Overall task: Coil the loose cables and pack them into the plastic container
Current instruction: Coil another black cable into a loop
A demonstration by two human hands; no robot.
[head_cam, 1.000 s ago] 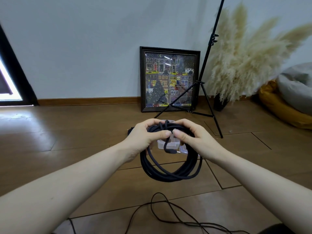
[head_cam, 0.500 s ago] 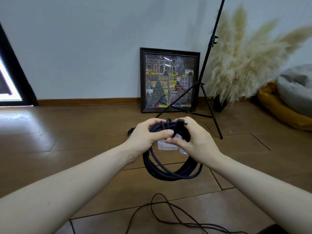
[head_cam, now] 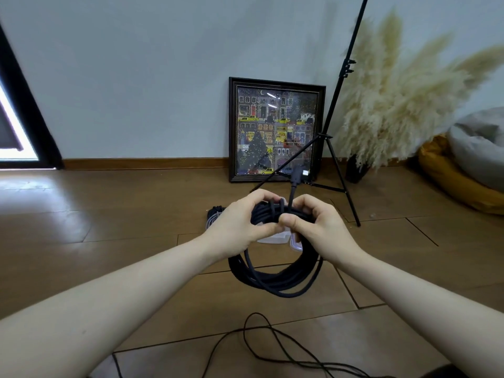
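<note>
At the centre of the frame both hands hold a thick black round cable wound into a coil point(head_cam: 275, 276); the left hand point(head_cam: 240, 225) grips the top of the bundle from the left, its fingers point(head_cam: 261, 197) curled over the strands and its thumb pressed against the front; the right hand point(head_cam: 319, 227) grips the same top from the right, fingers curled round the strands and the thumb meeting the left thumb at the middle; the lower loop of the coil hangs free below the hands, above the brown wooden plank floor point(head_cam: 109, 227); a free end of the cable rises straight up between the two hands and ends in a dark plug with a metal tip point(head_cam: 298, 174), seen in front of the picture frame; directly behind the hands, partly hidden by them, a clear plastic container point(head_cam: 275, 237) sits on the floor, with another dark bundle point(head_cam: 215, 211) at its left edge, too hidden to tell more; at the bottom of the frame a thin black loose cable point(head_cam: 256, 339) lies in slack loops on the floor, well apart from the coil; against the pale wall in the upper centre leans a dark-framed colourful street picture point(head_cam: 275, 129); a black tripod stand point(head_cam: 338, 105) stands just right of it; cream pampas grass in a dark vase point(head_cam: 395, 99) fills the upper right; a yellow and grey cushion pile point(head_cam: 469, 165) lies at the right edge.
</note>
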